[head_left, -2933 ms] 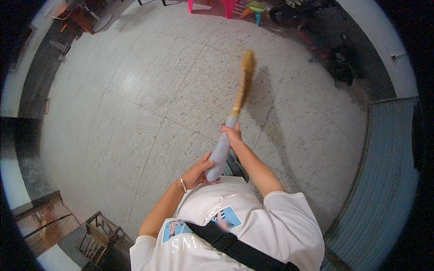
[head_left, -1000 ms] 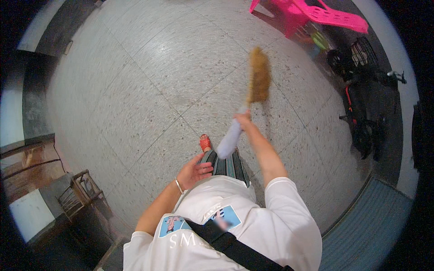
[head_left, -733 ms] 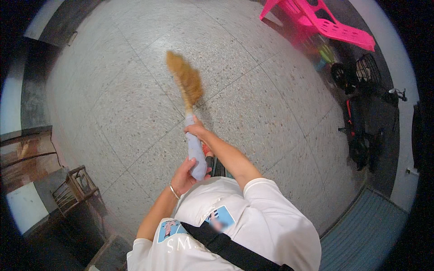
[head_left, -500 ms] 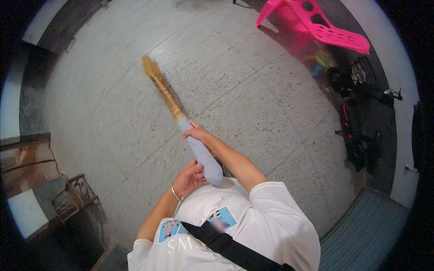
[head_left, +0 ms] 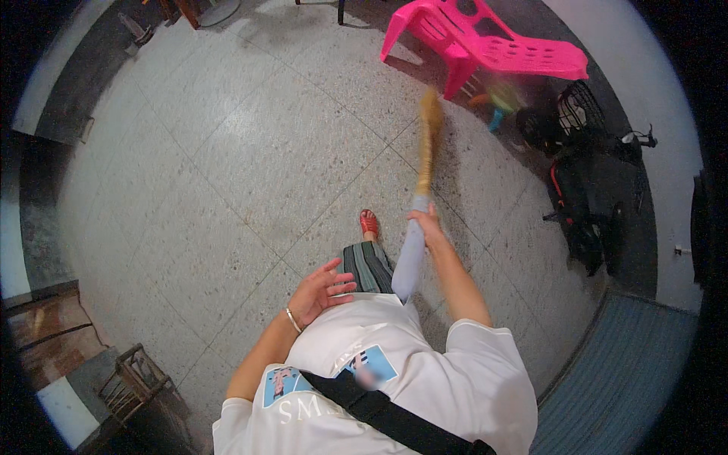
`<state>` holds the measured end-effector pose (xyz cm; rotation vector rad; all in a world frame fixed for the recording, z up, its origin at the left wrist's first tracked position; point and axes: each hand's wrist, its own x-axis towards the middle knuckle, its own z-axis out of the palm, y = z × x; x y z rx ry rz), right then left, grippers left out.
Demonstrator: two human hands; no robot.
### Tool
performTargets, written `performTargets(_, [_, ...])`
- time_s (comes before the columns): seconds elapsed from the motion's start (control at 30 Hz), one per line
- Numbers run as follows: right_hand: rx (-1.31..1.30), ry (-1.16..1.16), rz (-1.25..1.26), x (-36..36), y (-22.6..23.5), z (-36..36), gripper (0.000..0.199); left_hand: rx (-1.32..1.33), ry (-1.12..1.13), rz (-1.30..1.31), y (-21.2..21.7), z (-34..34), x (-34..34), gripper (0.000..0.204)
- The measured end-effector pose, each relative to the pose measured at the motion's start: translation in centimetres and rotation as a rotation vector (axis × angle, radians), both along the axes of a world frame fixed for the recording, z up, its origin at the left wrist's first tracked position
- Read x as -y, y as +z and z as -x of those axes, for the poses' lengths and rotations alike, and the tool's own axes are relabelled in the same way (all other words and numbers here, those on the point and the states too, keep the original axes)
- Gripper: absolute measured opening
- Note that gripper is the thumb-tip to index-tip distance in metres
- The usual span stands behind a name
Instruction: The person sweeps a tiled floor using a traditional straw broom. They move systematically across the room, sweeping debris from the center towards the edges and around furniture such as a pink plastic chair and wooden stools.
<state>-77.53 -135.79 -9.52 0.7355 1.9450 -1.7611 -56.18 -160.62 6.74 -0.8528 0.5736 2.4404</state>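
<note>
A straw broom (head_left: 411, 246) with a pale lavender-grey wrapped handle slants away from my body, its yellow bristles ahead on the right. My right hand (head_left: 428, 225) is closed round the handle, near where the wrapping meets the bound straw. The bristle end is blurred and stretches toward the pink chair; whether it touches the floor I cannot tell. My left hand (head_left: 322, 292), with a bangle at its wrist, is held in front of my belly, fingers spread and holding nothing. The handle's butt lies close to my white shirt.
A bright pink plastic chair (head_left: 455, 47) stands far right, with colourful objects beneath it. Along the right wall is a black scooter-like vehicle (head_left: 580, 208). A blue ribbed mat (head_left: 618, 364) lies near right, a small wooden rack (head_left: 135, 383) near left. My red-sandalled foot (head_left: 368, 224) is on the tiled floor (head_left: 227, 182).
The broom has swung from the left to the right in my right hand. My left hand has come away from the handle and its fingers have spread. My sandalled foot has come into view.
</note>
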Motion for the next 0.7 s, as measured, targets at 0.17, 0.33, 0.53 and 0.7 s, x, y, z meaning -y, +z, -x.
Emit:
performTargets(0.17, [0.261, -0.132, -0.138, -7.3, -8.1, 13.0, 0.092, -0.005, -0.057, 0.041, 0.1, 7.6, -1.7, 0.058])
performTargets(0.33, [0.306, -0.133, 0.119, -4.4, -12.7, 16.8, 0.081, 0.051, -0.021, 0.09, 0.1, 13.5, -3.1, 0.057])
performTargets(0.53, [0.208, 0.151, 0.158, 9.7, -7.7, 11.5, 0.098, 0.159, 0.065, 0.185, -0.9, 17.1, -3.8, 0.055])
performTargets(0.7, [0.253, 0.63, 0.215, 14.3, -0.5, 16.0, 0.093, 0.168, 0.089, 0.144, -1.3, 18.2, -3.4, 0.049])
